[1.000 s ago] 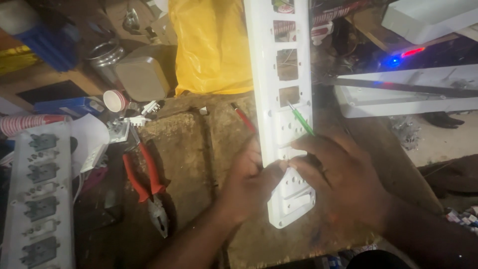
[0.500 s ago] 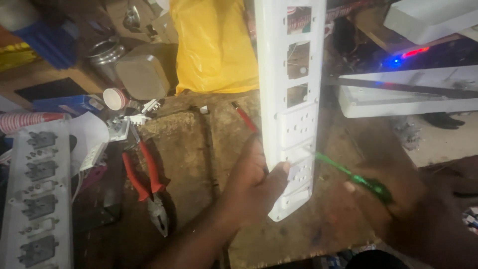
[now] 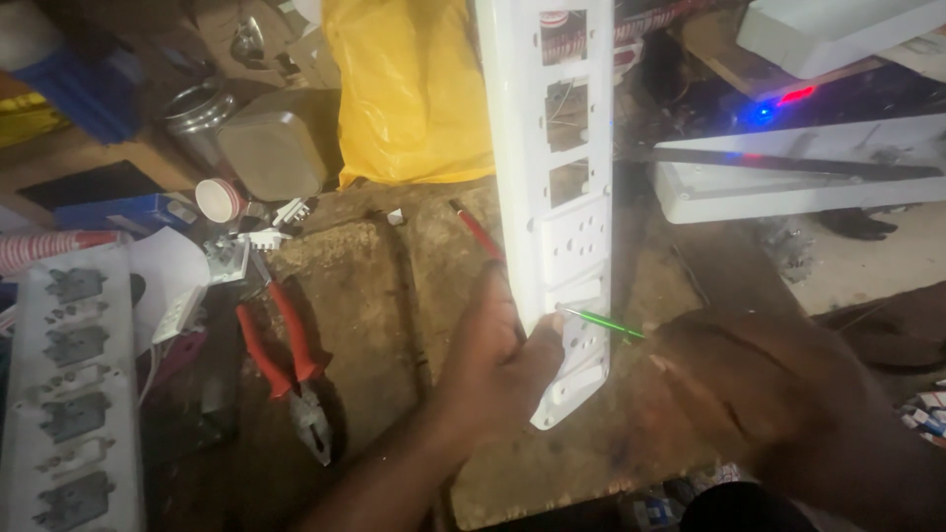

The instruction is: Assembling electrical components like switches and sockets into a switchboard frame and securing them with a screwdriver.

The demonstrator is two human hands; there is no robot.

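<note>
The left hand (image 3: 498, 360) has its grip closed on the low end of a long white socket strip (image 3: 557, 197), thumb on the front, holding it up over the brown surface (image 3: 365, 296). The right hand (image 3: 759, 394) has its grip closed on a green screwdriver (image 3: 603, 324), and the tip touches the strip just beside the left thumb. Red pliers (image 3: 286, 365) lie to the left, near another white strip (image 3: 69, 394).

The scene is viewed from one head-worn camera, angled steeply down and close above the white socket strip (image 3: 562, 212).
</note>
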